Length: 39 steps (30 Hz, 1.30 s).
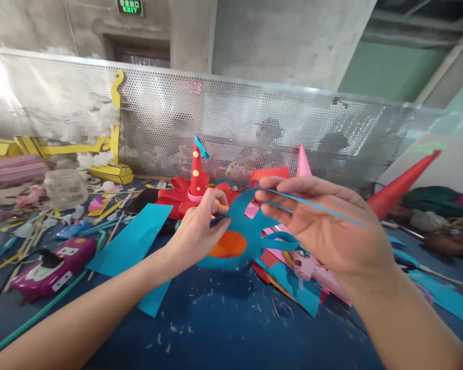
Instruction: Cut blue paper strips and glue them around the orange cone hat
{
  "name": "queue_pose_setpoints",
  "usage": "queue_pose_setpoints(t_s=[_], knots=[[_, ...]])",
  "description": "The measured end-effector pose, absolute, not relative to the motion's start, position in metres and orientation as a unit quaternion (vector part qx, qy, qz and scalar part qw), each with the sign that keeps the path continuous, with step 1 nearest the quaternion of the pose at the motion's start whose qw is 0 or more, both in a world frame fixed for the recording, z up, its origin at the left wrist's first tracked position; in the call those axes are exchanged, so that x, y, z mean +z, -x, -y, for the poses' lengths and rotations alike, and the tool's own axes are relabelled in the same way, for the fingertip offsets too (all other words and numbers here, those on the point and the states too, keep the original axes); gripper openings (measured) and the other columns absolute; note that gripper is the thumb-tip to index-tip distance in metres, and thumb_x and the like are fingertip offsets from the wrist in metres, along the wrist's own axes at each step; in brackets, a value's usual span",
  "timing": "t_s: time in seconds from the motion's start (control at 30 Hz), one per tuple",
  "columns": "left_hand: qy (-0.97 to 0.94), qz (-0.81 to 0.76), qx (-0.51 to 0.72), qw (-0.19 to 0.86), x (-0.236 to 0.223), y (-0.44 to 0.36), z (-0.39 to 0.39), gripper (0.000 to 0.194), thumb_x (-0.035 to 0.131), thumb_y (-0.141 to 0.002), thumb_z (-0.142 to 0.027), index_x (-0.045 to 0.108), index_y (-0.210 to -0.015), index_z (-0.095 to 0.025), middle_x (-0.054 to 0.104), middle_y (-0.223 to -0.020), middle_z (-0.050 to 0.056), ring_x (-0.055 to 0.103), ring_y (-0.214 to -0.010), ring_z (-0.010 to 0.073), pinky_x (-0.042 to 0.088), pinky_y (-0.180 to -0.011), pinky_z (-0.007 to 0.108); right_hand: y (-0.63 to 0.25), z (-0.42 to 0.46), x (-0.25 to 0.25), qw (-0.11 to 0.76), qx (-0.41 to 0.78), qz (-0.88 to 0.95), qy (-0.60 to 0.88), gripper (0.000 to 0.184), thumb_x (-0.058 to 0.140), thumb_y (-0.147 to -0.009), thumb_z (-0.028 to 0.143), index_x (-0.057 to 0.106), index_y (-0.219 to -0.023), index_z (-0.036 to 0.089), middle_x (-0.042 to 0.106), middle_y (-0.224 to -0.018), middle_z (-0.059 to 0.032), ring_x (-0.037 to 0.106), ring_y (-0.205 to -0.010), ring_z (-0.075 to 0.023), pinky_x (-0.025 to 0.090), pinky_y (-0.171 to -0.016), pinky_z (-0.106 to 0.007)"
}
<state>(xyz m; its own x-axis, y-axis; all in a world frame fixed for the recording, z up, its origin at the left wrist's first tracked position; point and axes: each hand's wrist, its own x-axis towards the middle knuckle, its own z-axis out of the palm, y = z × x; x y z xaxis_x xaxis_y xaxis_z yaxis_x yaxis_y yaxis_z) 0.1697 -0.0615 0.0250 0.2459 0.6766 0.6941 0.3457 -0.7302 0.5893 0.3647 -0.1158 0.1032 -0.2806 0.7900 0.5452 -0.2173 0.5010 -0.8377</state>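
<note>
A blue craft piece (236,263), of foam or paper, has an orange oval (229,243) on it and curled strips at its right side. My left hand (200,226) is closed on its upper left edge, with thumb and fingers pinching it. To the right, my right hand (324,226) has its palm towards me and its fingers pointing left. A thin blue strip (312,204) passes between its digits and across the palm, seemingly gripped near the fingertips. Where the strip joins the blue piece is hard to make out.
Behind my hands stand a red dotted cone (196,172) and red loops (173,194). Blue sheets (133,236) lie left, beside a purple power strip (56,270). A pink glue gun (312,272) and scraps lie right. A perforated metal panel (150,123) closes the back.
</note>
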Motion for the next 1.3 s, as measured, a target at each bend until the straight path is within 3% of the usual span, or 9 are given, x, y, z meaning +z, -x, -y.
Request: queue_pose_setpoints(t_s=[0.1,0.27,0.47,0.73,0.9,1.0,1.07,1.17,1.3], knots=[[-0.786,-0.302,0.509,0.178,0.025,-0.165,0.056,0.011,0.054,-0.084,-0.011,0.06,-0.087,-0.02,0.065,-0.078,-0.002,0.056,-0.067,0.0107,0.042,-0.061,0.022,-0.365,0.12,0.104,0.523,0.441,0.681,0.26,0.015,0.059,-0.086,0.022,0.074,-0.089,0.023,0.07,-0.114,-0.0034,0.065,-0.108,-0.0231,0.058,-0.085,-0.032],[-0.788,-0.299,0.464,0.272,0.023,-0.16,0.054,0.023,0.05,-0.083,-0.011,0.07,-0.093,-0.018,0.07,-0.086,0.001,0.062,-0.076,0.0145,0.046,-0.07,0.026,-0.353,0.111,0.089,0.495,0.179,0.775,0.351,0.022,0.064,-0.085,0.012,0.069,-0.102,0.026,0.066,-0.12,0.002,0.066,-0.101,-0.0134,0.057,-0.082,-0.022],[-0.764,-0.321,0.465,0.311,0.025,-0.159,0.063,0.022,0.055,-0.088,-0.033,0.068,-0.081,-0.016,0.062,-0.067,-0.002,0.052,-0.06,0.0119,0.039,-0.054,0.024,-0.335,0.082,0.069,0.501,-0.051,0.794,0.339,0.021,0.056,-0.088,0.005,0.067,-0.101,0.018,0.065,-0.114,-0.0023,0.064,-0.094,-0.0125,0.056,-0.075,-0.024],[-0.721,-0.35,0.511,0.311,0.005,-0.162,0.055,0.019,0.068,-0.079,-0.033,0.073,-0.091,-0.02,0.075,-0.09,0.004,0.067,-0.085,0.0234,0.054,-0.078,0.036,-0.381,0.121,0.078,0.492,-0.146,0.744,0.427,0.017,0.055,-0.092,0.021,0.067,-0.103,0.021,0.067,-0.105,-0.0018,0.065,-0.085,-0.0126,0.053,-0.074,-0.023],[-0.742,-0.338,0.514,0.267,0.002,-0.155,0.054,0.016,0.068,-0.081,-0.035,0.076,-0.087,-0.023,0.076,-0.089,0.002,0.069,-0.084,0.0228,0.056,-0.075,0.034,-0.476,0.149,0.049,0.255,-0.083,0.717,0.644,0.024,0.059,-0.082,0.04,0.07,-0.093,0.021,0.073,-0.086,-0.0065,0.068,-0.072,-0.0258,0.052,-0.061,-0.035],[-0.761,-0.326,0.51,0.233,0.003,-0.153,0.054,0.014,0.066,-0.083,-0.033,0.077,-0.084,-0.025,0.075,-0.087,0.002,0.069,-0.083,0.0215,0.057,-0.073,0.032,-0.508,0.144,0.012,0.136,-0.032,0.719,0.68,0.036,0.058,-0.081,0.044,0.069,-0.106,0.02,0.071,-0.103,-0.0129,0.067,-0.092,-0.0347,0.053,-0.076,-0.046],[-0.763,-0.316,0.514,0.232,0.004,-0.152,0.053,0.012,0.067,-0.082,-0.03,0.077,-0.085,-0.025,0.075,-0.095,0.003,0.069,-0.089,0.0226,0.057,-0.078,0.034,-0.515,0.134,-0.01,0.125,-0.029,0.722,0.68,0.043,0.058,-0.078,0.04,0.067,-0.113,0.017,0.067,-0.115,-0.0174,0.061,-0.105,-0.0395,0.049,-0.086,-0.054],[-0.75,-0.3,0.535,0.245,0.003,-0.153,0.053,0.009,0.069,-0.08,-0.024,0.077,-0.084,-0.023,0.076,-0.096,0.004,0.07,-0.09,0.0223,0.057,-0.079,0.035,-0.517,0.123,-0.027,0.147,-0.023,0.737,0.659,0.039,0.056,-0.078,0.036,0.067,-0.111,0.017,0.063,-0.121,-0.0181,0.06,-0.109,-0.0363,0.049,-0.091,-0.05],[-0.73,-0.283,0.553,0.286,-0.001,-0.153,0.051,0.012,0.069,-0.08,-0.022,0.073,-0.091,-0.022,0.075,-0.093,0.003,0.07,-0.085,0.0198,0.057,-0.077,0.032,-0.528,0.136,-0.01,0.2,-0.019,0.743,0.638,0.034,0.05,-0.086,0.042,0.066,-0.105,0.019,0.068,-0.103,-0.014,0.067,-0.089,-0.029,0.056,-0.075,-0.04]])
